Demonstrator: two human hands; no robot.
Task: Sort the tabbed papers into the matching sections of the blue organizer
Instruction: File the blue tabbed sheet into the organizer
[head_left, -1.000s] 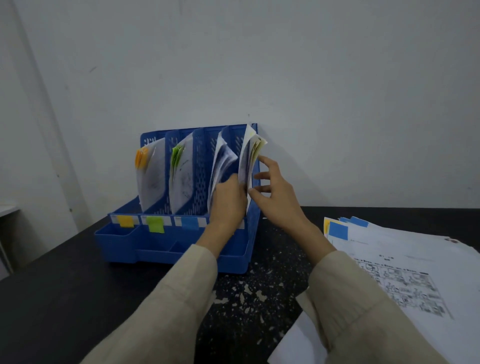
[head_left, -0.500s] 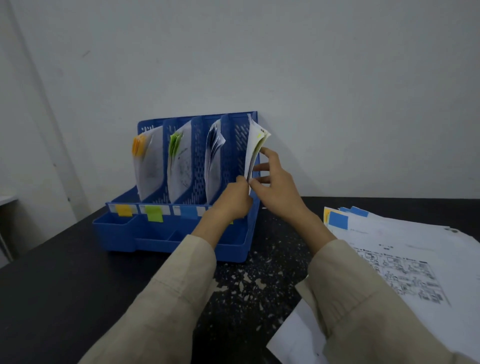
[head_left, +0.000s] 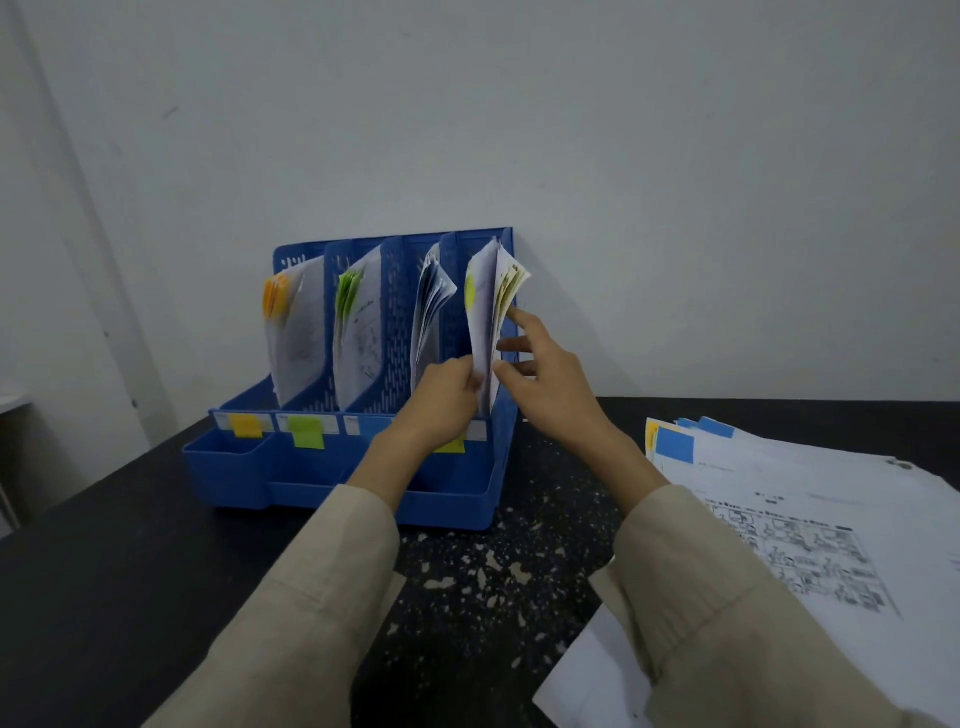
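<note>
Head view: blue organizer (head_left: 249, 470) stands on black table (head_left: 104, 545) against wall. Left hand (head_left: 441, 400) pinches lower edge of yellow-tabbed papers (head_left: 485, 322) in rightmost section. Right hand (head_left: 545, 379) beside sheaf, fingers spread and mostly straight, fingertips touching sheet edges, gripping nothing. Unsorted pile (head_left: 810, 499) lies at right, well apart. Sheets look thin, light, floppy; top corners fan out. Better take hold low, near bottom edge, whole sheaf together.

Single head view: looks forward and down over both sleeves, close to the organizer (head_left: 291, 467) standing on the table (head_left: 104, 545) against the wall (head_left: 675, 182).
</note>
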